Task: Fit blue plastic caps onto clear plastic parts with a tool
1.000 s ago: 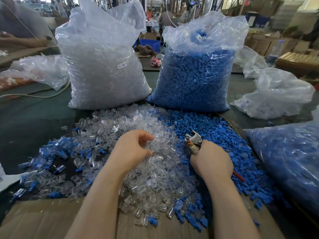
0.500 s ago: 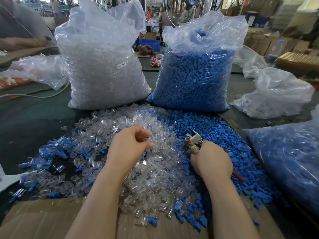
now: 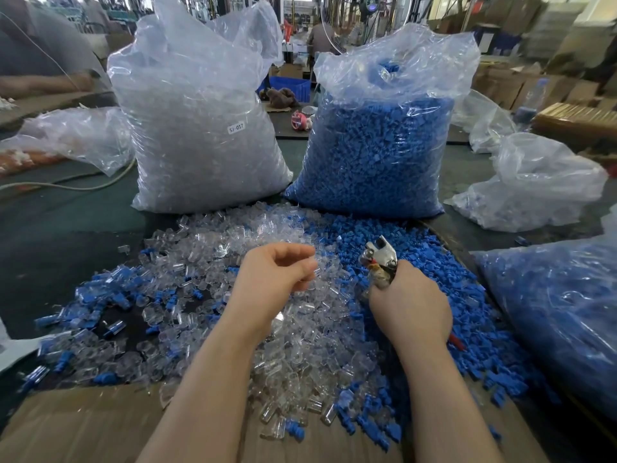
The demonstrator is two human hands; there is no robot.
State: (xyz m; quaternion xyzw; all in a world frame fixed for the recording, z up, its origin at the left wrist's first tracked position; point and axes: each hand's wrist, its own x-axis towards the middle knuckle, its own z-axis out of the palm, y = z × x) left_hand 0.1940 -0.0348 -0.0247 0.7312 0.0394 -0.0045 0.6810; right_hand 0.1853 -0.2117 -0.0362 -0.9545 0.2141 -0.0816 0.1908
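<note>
Work surface, one dark green table [image 3: 66,235] with a flat brown cardboard sheet [image 3: 83,426] at its near edge. Centre: a loose heap of small clear plastic parts [image 3: 207,262], spreading left and toward the viewer; right of it, touching and partly mixed, a loose heap of small blue plastic caps [image 3: 427,259]. Left margin of the heaps: a scatter of clear parts with blue caps fitted [image 3: 100,295]. Behind the heaps, upright and side by side: a large transparent bag of clear parts [image 3: 200,145] bearing a small white label, and a large transparent bag of blue caps [image 3: 377,155]. Far right: a third transparent bag with blue contents [image 3: 561,315], lying at the table edge. Left hand [image 3: 270,282]: over the clear heap, fingers curled inward with thumb and fingertips pinching a clear part, its outline hard to make out. Right hand [image 3: 410,309]: fist wrapped around the handles of a metal plier-like tool [image 3: 380,259], head pointing up and away over the blue heap; a red handle tip shows behind the wrist.
</note>
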